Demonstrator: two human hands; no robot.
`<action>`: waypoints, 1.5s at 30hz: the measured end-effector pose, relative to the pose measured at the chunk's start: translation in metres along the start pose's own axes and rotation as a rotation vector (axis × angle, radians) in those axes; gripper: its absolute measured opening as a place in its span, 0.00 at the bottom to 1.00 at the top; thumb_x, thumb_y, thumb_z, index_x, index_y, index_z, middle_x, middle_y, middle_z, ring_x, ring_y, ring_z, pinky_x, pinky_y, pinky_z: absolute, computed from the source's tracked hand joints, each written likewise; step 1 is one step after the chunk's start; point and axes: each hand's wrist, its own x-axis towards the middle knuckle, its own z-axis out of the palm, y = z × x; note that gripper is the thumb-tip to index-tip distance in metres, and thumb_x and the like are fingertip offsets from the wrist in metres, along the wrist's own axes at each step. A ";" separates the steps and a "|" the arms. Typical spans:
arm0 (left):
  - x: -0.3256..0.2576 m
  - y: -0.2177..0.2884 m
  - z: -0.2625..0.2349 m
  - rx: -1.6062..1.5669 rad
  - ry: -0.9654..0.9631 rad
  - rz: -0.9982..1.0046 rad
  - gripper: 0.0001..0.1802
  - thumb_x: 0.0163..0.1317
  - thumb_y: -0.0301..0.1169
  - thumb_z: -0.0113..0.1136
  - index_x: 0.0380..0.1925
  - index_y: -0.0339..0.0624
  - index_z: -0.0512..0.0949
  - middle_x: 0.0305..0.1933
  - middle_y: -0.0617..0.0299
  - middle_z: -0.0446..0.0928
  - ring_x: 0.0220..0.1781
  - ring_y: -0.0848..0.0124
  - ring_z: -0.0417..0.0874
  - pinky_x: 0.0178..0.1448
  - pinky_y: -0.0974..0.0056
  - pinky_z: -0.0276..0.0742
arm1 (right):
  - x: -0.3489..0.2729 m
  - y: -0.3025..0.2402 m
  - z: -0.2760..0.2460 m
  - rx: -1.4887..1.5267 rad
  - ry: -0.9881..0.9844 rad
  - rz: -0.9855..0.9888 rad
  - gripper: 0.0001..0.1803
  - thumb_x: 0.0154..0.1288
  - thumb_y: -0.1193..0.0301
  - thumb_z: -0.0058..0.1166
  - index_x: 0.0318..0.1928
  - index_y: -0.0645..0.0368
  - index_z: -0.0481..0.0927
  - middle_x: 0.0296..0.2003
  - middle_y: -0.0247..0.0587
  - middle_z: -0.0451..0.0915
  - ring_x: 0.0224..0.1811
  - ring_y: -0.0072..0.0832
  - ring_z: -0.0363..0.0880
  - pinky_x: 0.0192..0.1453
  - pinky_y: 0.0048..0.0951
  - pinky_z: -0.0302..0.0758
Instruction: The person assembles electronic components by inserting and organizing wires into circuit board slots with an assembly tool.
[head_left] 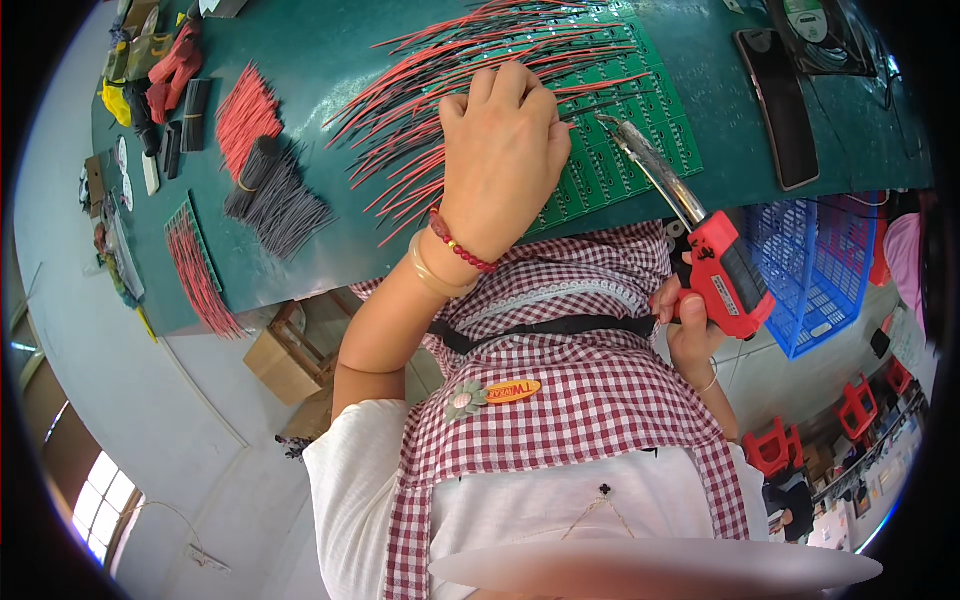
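My left hand (505,150) is closed over a green circuit board panel (655,125), its fingers curled and pinched. A short red wire end shows beside its fingertips, and the hand hides most of that wire. Many red and black wires (400,110) fan out leftward from the panel, some passing beneath my hand. My right hand (695,330), low at the table's near edge, grips a red and black soldering gun (735,275). Its metal barrel slants up and left, and the tip is over the panel, just right of my left fingers.
Left on the green table (330,270) lie a red wire bundle (247,120), black wire bundles (280,205) and a small board with red wires (195,265). A phone (785,110) lies right, near a solder spool (808,20). A blue plastic basket (815,265) stands below the right edge.
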 end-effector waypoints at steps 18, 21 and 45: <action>0.012 0.008 0.005 -0.033 0.058 0.091 0.06 0.49 0.30 0.62 0.22 0.43 0.75 0.35 0.65 0.71 0.41 0.65 0.71 0.44 0.57 0.60 | 0.003 -0.001 -0.003 0.023 0.046 0.006 0.23 0.67 0.63 0.44 0.56 0.67 0.63 0.22 0.37 0.67 0.20 0.21 0.63 0.25 0.25 0.66; 0.015 0.009 0.007 0.000 0.004 0.074 0.05 0.48 0.30 0.60 0.25 0.41 0.77 0.35 0.63 0.69 0.41 0.65 0.70 0.44 0.56 0.60 | 0.003 0.002 -0.004 0.055 0.038 0.008 0.22 0.67 0.64 0.45 0.55 0.66 0.63 0.23 0.37 0.68 0.20 0.20 0.63 0.25 0.24 0.66; 0.017 0.009 0.005 -0.007 -0.049 0.058 0.04 0.49 0.29 0.58 0.25 0.41 0.77 0.34 0.61 0.69 0.42 0.64 0.69 0.43 0.56 0.60 | 0.002 0.000 -0.002 0.057 0.039 -0.026 0.22 0.67 0.65 0.44 0.55 0.68 0.63 0.23 0.37 0.69 0.20 0.20 0.64 0.26 0.25 0.67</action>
